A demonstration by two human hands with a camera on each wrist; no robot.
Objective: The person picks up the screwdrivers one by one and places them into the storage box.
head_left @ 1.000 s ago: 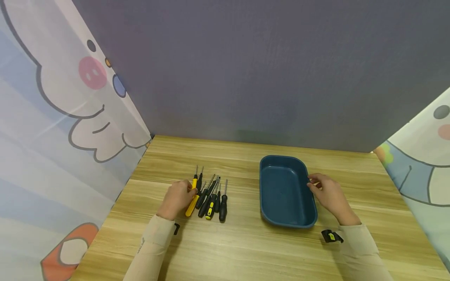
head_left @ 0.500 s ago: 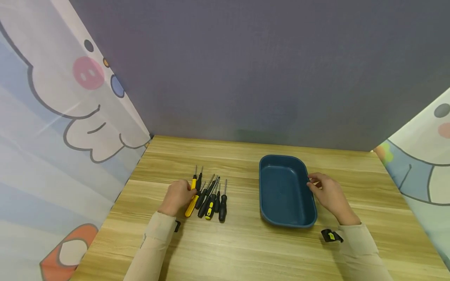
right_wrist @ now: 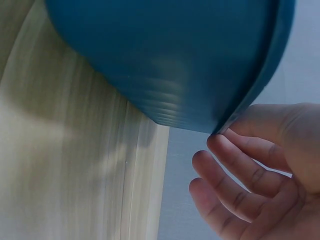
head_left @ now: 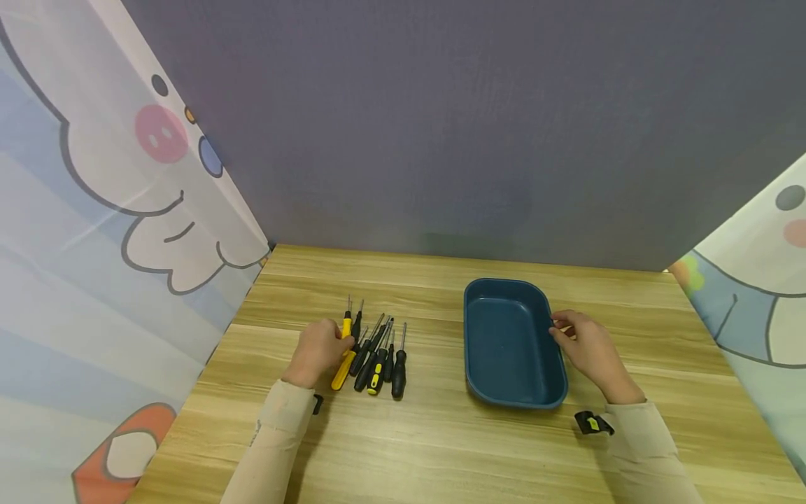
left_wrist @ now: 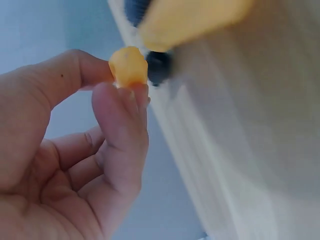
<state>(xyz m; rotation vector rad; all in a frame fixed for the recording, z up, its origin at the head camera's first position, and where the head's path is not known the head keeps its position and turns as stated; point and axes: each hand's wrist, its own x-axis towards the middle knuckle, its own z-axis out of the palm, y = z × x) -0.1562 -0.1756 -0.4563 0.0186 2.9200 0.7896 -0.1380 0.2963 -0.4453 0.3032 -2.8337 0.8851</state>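
Here, left hand (head_left: 317,352) pinches the yellow screwdriver (head_left: 343,353) at the left edge of the screwdriver row (head_left: 378,357) on the wooden table (head_left: 441,448). Right hand (head_left: 588,350) grips the right rim of the blue tray (head_left: 510,343), fingers curled at its edge.

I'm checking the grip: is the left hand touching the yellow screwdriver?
Touching. The left wrist view shows the left hand pinching the yellow screwdriver handle end between thumb and forefinger, with no gap.
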